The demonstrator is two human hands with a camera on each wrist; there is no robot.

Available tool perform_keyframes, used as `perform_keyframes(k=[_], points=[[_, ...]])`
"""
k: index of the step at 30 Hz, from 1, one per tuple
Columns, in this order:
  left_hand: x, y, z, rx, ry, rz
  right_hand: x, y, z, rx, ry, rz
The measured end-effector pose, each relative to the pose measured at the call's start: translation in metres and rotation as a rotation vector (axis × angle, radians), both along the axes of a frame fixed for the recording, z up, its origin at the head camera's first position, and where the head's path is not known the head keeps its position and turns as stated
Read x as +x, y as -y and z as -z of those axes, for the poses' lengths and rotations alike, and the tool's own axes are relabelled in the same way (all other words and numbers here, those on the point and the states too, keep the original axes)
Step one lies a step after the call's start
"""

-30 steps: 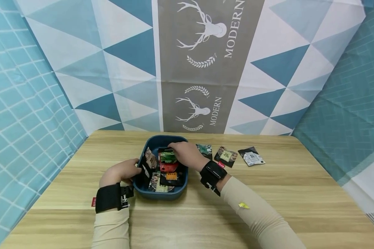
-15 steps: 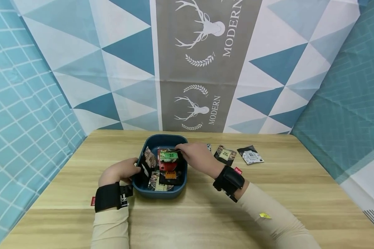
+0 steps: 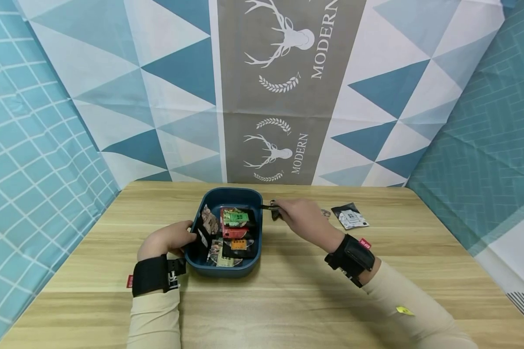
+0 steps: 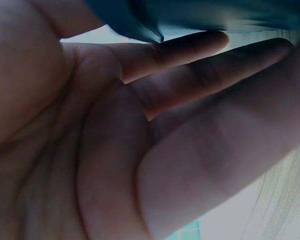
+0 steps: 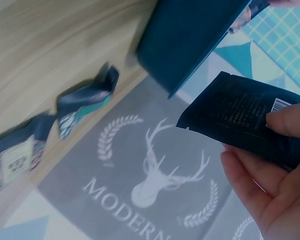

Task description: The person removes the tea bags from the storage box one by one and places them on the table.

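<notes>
My right hand (image 3: 307, 223) pinches a flat black sachet (image 5: 230, 110) between thumb and fingers, its dark printed side with a barcode showing in the right wrist view. It is held just right of the blue plastic box (image 3: 223, 273). At the box's left side my left hand (image 3: 168, 240) grips the wall, thumb at the rim and fingers outside beneath it. Inside lie a green-labelled sachet (image 3: 236, 217), a red one (image 3: 235, 233), an orange-labelled one (image 3: 240, 246) and a pale-labelled one (image 3: 224, 260). Others lean on the left wall, including a brownish sachet (image 3: 209, 220).
A black-and-white sachet (image 3: 351, 216) lies on the wooden table (image 3: 288, 300) to the right. Behind my right hand, a cream-labelled sachet (image 5: 17, 160) and a green-patterned sachet (image 5: 85, 105) lie near the back edge. A patterned cloth (image 3: 179, 97) hangs behind the table.
My right hand has moved out of the box to the right, carrying the black sachet past the rim. The green-labelled sachet stays inside. My left hand has kept its place.
</notes>
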State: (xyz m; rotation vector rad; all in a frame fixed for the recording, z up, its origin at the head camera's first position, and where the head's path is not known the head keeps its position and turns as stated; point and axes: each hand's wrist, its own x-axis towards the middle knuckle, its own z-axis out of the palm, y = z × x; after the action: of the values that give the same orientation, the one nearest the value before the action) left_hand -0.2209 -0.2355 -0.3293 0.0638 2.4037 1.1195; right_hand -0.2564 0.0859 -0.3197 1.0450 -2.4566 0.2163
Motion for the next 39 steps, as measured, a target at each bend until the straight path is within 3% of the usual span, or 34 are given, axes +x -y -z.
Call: perform_keyframes(k=[15,24,39], points=[[0.000,0.000,0.002,0.002,-0.009,0.001,-0.005,-0.077,0.015,0.037,0.006,0.204],[-0.001,0.001,0.003,0.001,-0.017,0.002,-0.007,-0.111,0.021,0.086,0.026,0.274],[-0.002,0.001,0.004,0.008,-0.018,-0.002,-0.030,-0.183,0.036,-0.021,0.275,0.487]])
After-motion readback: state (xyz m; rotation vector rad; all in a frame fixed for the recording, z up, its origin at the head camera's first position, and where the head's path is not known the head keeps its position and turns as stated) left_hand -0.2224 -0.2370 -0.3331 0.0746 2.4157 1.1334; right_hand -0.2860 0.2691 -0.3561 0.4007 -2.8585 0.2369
